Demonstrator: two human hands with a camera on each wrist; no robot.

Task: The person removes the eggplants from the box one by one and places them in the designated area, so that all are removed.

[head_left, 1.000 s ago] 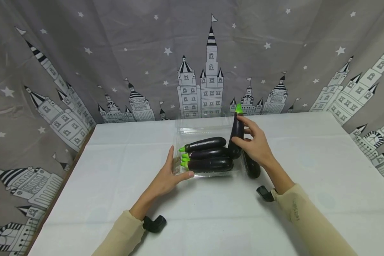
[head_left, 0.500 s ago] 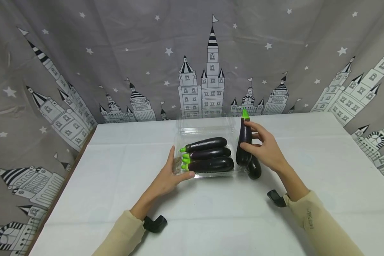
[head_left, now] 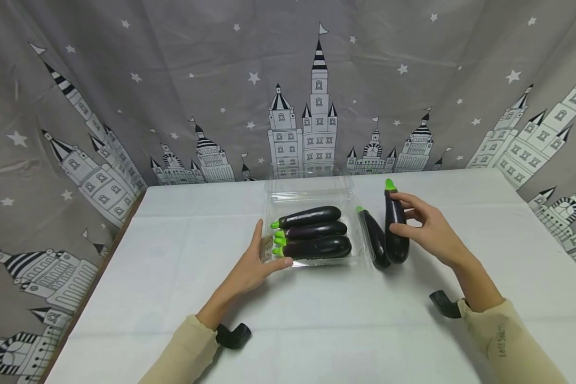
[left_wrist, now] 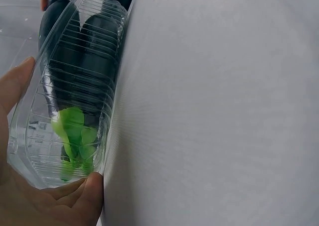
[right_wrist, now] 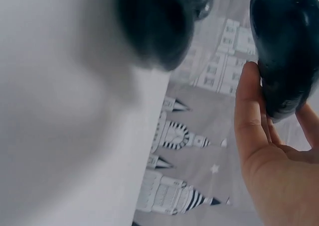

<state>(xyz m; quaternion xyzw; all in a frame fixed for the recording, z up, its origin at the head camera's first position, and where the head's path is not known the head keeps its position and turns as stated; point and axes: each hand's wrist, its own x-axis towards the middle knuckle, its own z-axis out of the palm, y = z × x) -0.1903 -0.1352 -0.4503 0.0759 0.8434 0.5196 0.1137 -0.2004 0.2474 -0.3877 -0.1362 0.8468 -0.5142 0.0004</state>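
Note:
A clear plastic container point(head_left: 357, 242) with its lid point(head_left: 309, 185) folded back stands on the table, and several dark eggplants point(head_left: 314, 248) with green stems lie inside it. My left hand point(head_left: 249, 268) grips its near left corner, thumb along the front and fingers at the left side; the ribbed wall point(left_wrist: 82, 86) shows close up in the left wrist view. With thumb and fingers my right hand point(head_left: 427, 229) holds another eggplant point(head_left: 396, 234), stem pointing away, to the right of the container. One loose eggplant point(head_left: 376, 240) leans along the container's right side, just left of the held one.
White cloth covers the table point(head_left: 173, 298). A grey curtain point(head_left: 288, 53) printed with castles and stars hangs behind the far edge. A black curved piece point(head_left: 233, 336) sits at the left wrist, and a similar black piece point(head_left: 445, 304) at the right wrist.
My right hand has carried its eggplant rightward from over the container's right edge, past the loose eggplant, which now shows fully. The left hand has stayed on the container.

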